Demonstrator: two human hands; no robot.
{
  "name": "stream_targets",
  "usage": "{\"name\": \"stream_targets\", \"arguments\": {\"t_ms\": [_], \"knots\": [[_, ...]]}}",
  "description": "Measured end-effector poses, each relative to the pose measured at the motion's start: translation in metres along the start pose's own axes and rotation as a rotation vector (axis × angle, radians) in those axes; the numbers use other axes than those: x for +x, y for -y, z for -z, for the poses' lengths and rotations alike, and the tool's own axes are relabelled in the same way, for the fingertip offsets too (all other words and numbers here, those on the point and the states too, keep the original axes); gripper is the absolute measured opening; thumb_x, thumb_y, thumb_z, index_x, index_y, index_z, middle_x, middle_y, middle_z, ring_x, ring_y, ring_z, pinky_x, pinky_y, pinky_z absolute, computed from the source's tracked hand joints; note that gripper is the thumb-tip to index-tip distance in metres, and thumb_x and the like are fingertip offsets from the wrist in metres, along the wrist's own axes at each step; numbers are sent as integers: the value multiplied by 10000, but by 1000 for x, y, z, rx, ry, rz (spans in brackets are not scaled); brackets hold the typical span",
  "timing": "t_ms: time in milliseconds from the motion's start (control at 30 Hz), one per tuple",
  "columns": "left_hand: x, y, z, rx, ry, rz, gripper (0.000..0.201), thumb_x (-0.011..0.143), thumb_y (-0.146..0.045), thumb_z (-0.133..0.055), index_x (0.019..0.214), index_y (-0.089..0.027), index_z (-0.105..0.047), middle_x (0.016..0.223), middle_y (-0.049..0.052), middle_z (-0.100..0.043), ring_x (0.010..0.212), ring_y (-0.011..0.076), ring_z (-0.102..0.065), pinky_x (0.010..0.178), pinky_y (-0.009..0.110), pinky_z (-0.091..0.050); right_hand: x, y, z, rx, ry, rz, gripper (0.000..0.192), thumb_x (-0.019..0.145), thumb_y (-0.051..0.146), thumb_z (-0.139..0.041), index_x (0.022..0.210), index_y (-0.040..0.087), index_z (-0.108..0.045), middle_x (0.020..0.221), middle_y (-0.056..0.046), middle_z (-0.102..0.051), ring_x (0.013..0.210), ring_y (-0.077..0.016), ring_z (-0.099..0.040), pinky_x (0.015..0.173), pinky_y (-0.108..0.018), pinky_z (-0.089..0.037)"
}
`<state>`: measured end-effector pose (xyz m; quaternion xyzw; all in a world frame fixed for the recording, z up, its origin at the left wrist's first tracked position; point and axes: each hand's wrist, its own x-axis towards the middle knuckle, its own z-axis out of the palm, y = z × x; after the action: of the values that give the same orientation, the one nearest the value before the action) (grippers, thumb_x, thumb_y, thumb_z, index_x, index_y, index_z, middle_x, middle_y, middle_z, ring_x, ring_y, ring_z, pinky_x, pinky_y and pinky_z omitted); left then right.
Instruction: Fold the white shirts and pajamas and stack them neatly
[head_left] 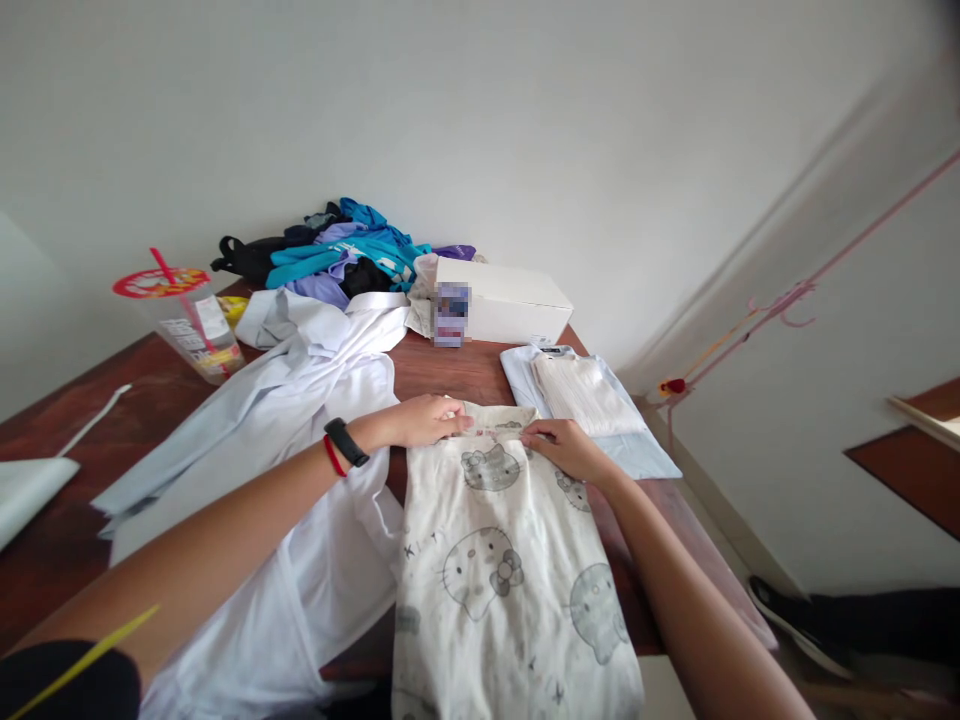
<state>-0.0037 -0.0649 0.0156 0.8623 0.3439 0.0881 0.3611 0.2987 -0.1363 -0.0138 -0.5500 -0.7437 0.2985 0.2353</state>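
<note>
A white shirt (525,560) with grey cartoon cat faces lies lengthwise in front of me, its sides tucked into a narrow strip and its neckline at the far end. My left hand (427,420) is closed on the left side of the neckline, thumb and fingers on the cloth. On the opposite side, my right hand (566,445) pinches the fabric near the collar. The shirt's lower end runs out of view at the bottom. Left of it, white shirts (315,440) are spread in loose layers under my left forearm.
Folded light-blue and white clothes (592,400) lie at the right. Behind stand a white box (510,300) and a heap of blue, purple and black clothes (337,250). A plastic cup with a red straw (195,325) stands at left on the wooden table (442,375).
</note>
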Motion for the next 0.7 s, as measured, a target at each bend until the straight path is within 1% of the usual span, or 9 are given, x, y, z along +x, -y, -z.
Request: {"name": "stream_targets", "arguments": {"t_ms": [100, 167, 233, 333, 400, 467, 533, 633, 700], "knots": [[-12, -17, -5, 60, 5, -11, 521, 945, -671, -540, 1117, -192, -651, 951, 60, -728, 821, 215, -660, 711, 269, -414, -2, 1, 1, -9, -7, -7, 328, 943, 484, -606, 915, 210, -785, 967, -51, -797, 879, -251, -695, 786, -335, -501], [-17, -25, -12, 116, -5, -71, 472, 932, -582, -615, 1223, -211, -622, 1068, 76, -730, 909, 243, -681, 765, 284, -438, -4, 3, 2, -17, -26, 2, 331, 944, 485, -602, 904, 214, -787, 949, -41, -796, 845, -238, -685, 768, -327, -496], [-18, -31, -18, 130, -26, -162, 383, 966, -438, -601, 1287, -229, -606, 1113, 73, -735, 968, 252, -691, 829, 300, -454, -6, 6, 4, -26, -72, 19, 335, 945, 490, -601, 896, 215, -785, 918, -34, -791, 816, -228, -676, 742, -316, -489], [-17, -38, -15, 1, -57, -335, 264, 1017, -330, -534, 1229, -231, -657, 1113, 54, -753, 1009, 228, -702, 906, 298, -465, -7, 9, 9, -22, -191, 40, 348, 940, 517, -615, 913, 214, -784, 892, -36, -783, 824, -233, -681, 735, -309, -488], [-13, -38, -8, -92, -128, -411, 232, 1035, -323, -522, 1155, -219, -691, 1124, 47, -758, 1031, 206, -702, 928, 279, -466, -6, 8, 13, -13, -276, 32, 360, 929, 538, -631, 929, 212, -784, 890, -44, -781, 843, -243, -688, 746, -313, -493], [-7, -30, -2, -112, -223, -414, 226, 1041, -317, -524, 1111, -211, -710, 1124, 41, -763, 1046, 194, -700, 931, 265, -463, -2, 3, 15, -19, -343, 8, 365, 920, 546, -640, 930, 210, -783, 873, -49, -777, 828, -243, -685, 739, -316, -491], [1, -15, 0, -55, -271, -351, 214, 1027, -304, -548, 1090, -210, -730, 1107, 39, -773, 1035, 196, -706, 916, 264, -463, 3, -4, 14, -42, -377, -15, 361, 917, 540, -640, 920, 208, -782, 850, -48, -769, 789, -232, -670, 721, -315, -481], [10, 11, -3, 61, -218, -234, 190, 987, -294, -601, 1043, -219, -766, 1070, 33, -792, 994, 208, -723, 876, 260, -465, 11, -14, 11, -99, -359, -38, 359, 915, 542, -638, 933, 216, -787, 806, -35, -747, 721, -205, -626, 687, -312, -457], [13, 22, -6, 84, -192, -209, 199, 974, -311, -619, 1062, -225, -775, 1075, 31, -796, 991, 212, -726, 872, 257, -464, 13, -18, 10, -126, -348, -51, 374, 903, 564, -651, 956, 220, -791, 747, -22, -709, 671, -188, -584, 654, -308, -438]]}}
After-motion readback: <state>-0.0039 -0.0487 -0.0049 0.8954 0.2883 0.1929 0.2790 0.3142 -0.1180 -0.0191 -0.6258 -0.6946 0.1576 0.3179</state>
